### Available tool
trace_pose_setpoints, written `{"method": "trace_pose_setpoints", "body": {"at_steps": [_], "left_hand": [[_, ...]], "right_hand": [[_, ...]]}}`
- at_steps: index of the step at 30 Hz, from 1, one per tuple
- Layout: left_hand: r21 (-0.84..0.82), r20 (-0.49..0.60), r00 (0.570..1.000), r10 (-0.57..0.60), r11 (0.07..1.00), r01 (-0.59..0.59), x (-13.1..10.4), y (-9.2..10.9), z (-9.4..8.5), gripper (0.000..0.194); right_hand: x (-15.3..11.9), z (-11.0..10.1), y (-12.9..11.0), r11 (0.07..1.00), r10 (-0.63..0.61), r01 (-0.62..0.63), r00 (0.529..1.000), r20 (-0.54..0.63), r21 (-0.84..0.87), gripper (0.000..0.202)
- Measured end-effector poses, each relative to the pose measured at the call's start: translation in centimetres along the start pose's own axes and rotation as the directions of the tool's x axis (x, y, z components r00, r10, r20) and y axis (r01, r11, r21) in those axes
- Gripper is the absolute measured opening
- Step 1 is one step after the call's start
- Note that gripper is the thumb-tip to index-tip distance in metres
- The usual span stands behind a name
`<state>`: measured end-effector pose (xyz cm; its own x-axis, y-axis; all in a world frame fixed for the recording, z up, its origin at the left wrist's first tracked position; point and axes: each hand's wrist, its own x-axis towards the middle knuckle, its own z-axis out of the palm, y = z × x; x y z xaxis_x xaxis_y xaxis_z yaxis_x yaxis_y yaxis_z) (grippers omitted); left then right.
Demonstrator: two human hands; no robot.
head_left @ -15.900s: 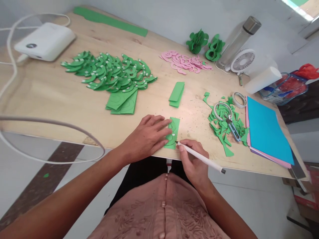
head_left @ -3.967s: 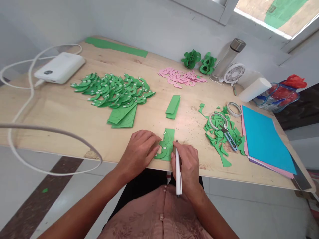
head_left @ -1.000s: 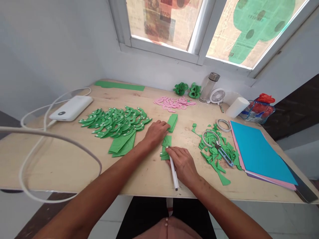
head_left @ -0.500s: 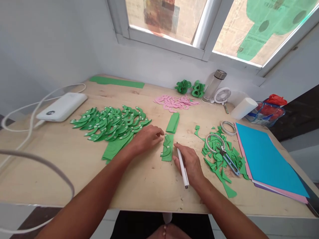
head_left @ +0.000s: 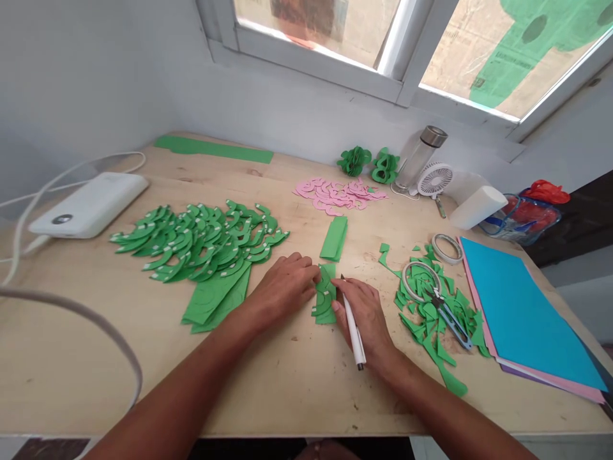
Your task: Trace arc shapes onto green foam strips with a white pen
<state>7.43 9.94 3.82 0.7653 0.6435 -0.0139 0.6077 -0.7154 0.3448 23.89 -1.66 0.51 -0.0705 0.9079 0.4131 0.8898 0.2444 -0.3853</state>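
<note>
A green paper rectangle (head_left: 327, 317) lies on the table with a curved green cut-out (head_left: 325, 299) on top of it. My left hand (head_left: 292, 281) is at the left edge of these pieces, its fingers curled against them. In my right hand (head_left: 363, 313) a white pen (head_left: 355, 335) is held, pointing back toward me, while the fingertips touch the right edge of the paper. Just beyond lies a folded green strip (head_left: 334, 239). Left of my left hand, a heap of curved green pieces (head_left: 205, 243) overlaps larger green sheets (head_left: 218, 297).
Pink cut-outs (head_left: 338, 195) and two green paper balls stand near the wall. At right are green scraps (head_left: 445, 358) with snips (head_left: 453, 322) and tape rolls, then coloured sheets (head_left: 527, 313). A bottle (head_left: 421, 160), fan (head_left: 435, 179) and power bank (head_left: 90, 204) stand farther out.
My left hand has come in to the small green pieces, and my right fingertips have closed in on their right edge. The camera view has shifted, moving the table's contents slightly outward.
</note>
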Motion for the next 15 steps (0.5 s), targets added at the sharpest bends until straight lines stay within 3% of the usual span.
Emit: {"method": "trace_pose_setpoints", "body": {"at_steps": [8, 15], "left_hand": [[0.011, 0.006, 1.0, -0.021, 1.0, 0.021, 0.0, 0.2, 0.0, 0.016], [0.011, -0.011, 1.0, -0.003, 1.0, 0.003, -0.1, 0.1, 0.5, 0.011]], "right_hand": [[0.1, -0.5, 0.6, 0.999, 0.037, -0.037, 0.997, -0.067, 0.004, 0.035], [0.4, -1.0, 0.8, 0.998, -0.016, 0.016, 1.0, -0.001, 0.054, 0.041]]}}
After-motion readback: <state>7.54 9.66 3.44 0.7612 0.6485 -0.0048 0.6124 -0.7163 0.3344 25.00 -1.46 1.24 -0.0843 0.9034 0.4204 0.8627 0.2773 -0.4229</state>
